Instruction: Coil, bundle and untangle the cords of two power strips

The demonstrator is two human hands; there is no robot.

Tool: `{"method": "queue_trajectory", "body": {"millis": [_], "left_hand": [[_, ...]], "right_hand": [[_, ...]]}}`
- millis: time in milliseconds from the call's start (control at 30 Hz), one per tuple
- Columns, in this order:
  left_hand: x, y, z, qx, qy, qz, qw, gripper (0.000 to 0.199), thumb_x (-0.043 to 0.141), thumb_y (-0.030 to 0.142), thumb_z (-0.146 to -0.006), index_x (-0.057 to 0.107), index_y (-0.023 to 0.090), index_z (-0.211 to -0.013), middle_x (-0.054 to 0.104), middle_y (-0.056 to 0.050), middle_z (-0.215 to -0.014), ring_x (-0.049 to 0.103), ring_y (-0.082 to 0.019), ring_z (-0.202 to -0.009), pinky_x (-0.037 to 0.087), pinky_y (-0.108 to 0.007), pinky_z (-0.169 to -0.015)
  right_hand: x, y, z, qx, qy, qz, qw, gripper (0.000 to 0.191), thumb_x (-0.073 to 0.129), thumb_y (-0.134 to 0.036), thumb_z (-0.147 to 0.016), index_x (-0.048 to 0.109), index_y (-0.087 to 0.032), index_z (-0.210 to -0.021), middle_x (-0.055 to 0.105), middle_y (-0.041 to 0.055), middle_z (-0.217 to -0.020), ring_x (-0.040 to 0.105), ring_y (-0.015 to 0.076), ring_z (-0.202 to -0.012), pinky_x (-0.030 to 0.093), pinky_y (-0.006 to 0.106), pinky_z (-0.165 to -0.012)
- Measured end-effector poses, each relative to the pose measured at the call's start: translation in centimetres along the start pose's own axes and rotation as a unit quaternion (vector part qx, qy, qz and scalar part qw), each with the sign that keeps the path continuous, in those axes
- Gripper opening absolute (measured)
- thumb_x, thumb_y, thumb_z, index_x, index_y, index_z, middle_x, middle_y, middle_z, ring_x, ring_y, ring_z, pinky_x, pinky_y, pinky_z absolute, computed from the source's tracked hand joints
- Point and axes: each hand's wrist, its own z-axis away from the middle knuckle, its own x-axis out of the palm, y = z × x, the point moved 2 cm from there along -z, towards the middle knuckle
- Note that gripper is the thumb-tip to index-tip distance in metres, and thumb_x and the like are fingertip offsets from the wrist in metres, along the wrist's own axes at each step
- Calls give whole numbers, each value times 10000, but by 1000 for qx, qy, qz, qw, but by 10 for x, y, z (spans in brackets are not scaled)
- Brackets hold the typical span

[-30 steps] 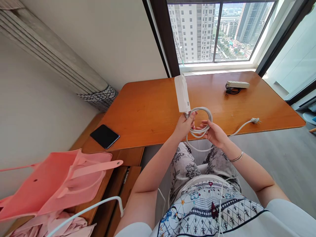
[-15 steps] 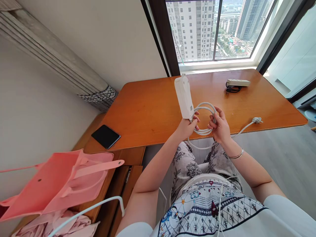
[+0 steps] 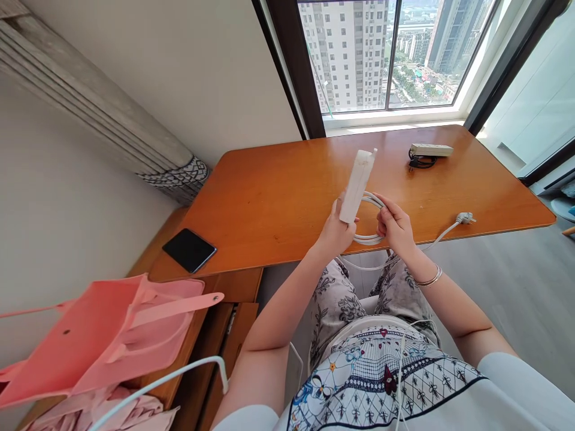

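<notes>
A white power strip (image 3: 358, 187) is tilted up above the table's front edge, with my left hand (image 3: 338, 230) closed round its lower end. My right hand (image 3: 395, 224) pinches the right side of a coiled white cable (image 3: 369, 239). The coil hangs between both hands, and a loop of it droops below the table edge. From there the cable runs right to a white plug (image 3: 465, 218), which lies on the table near the front edge.
On the wooden table (image 3: 265, 191) lie a black tablet (image 3: 189, 249) at the left and a second power strip (image 3: 432, 150) with a black cord (image 3: 422, 161) at the back right. A pink bag (image 3: 103, 335) stands at lower left. Behind the table is a window.
The power strip has turned in my left hand: it leaned left and showed its broad face, and now it leans right with a narrow side showing. My right hand still holds the coil.
</notes>
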Motion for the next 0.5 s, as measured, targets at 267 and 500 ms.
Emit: {"method": "queue_trajectory", "body": {"millis": [267,500], "left_hand": [[-1,7,-1,-46,-88,-35,994,250,484,60,-766,600,174,-956,665,-37,-841,671,-176,-702,518,-300,-692],[-3,34,1,-85,-40,-272,958,251,537,77,-846,520,201,-1064,687,-110,-948,686,-284,-848,489,-363,-748]], "right_hand": [[-4,-5,-6,58,-13,-19,998,602,698,-555,-834,611,-208,-1318,394,-90,-625,296,60,-435,285,235,-416],[-5,-4,0,23,0,42,999,859,887,-393,-683,489,-246,-1430,432,-87,-678,424,116,-577,391,262,-536]]}}
